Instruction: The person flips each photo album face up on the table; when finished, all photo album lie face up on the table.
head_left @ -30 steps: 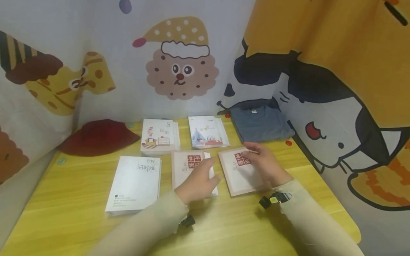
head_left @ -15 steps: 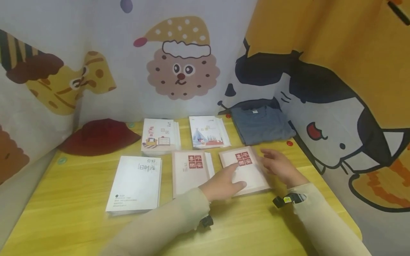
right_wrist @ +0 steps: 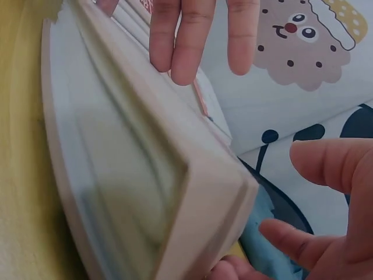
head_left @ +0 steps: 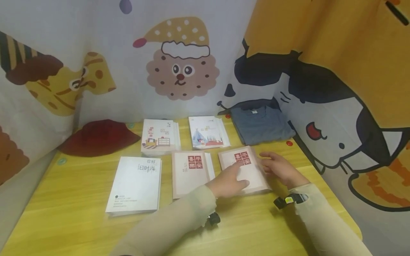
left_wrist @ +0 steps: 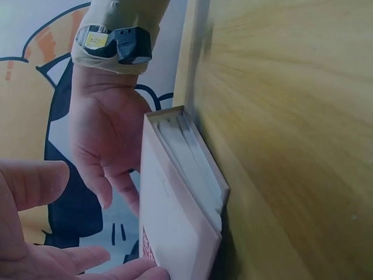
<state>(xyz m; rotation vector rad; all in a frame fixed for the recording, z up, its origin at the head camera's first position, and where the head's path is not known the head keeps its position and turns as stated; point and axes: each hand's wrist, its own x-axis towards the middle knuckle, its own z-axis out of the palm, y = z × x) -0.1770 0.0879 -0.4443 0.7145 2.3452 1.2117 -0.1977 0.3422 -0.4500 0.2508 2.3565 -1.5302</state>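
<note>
A hardback book [head_left: 238, 160] with a pale pink-bordered cover and a red block of characters lies at the right of the front row. My left hand [head_left: 228, 182] hovers at its left front, fingers straight over the cover; whether they touch it I cannot tell. Beside the book's right edge is my right hand [head_left: 282, 169], fingers relaxed, a fingertip close to the edge. In the left wrist view the book [left_wrist: 175, 198] shows a page block between two boards. The right wrist view gives the book [right_wrist: 215, 192] close up, blurred, with a gap under its cover.
To the left lie a matching pink-bordered book [head_left: 189, 177] and a white book [head_left: 134, 185]. Behind stand two illustrated stacks, the left stack [head_left: 157, 137] and right stack [head_left: 205, 131]. A red hat [head_left: 99, 137] and folded blue-grey shirt [head_left: 261, 124] flank them on the table [head_left: 64, 199].
My left hand has moved right, from over the middle book to the right-hand book. My right hand has slid off the cover to the book's right edge. Little moved in the last half second.
</note>
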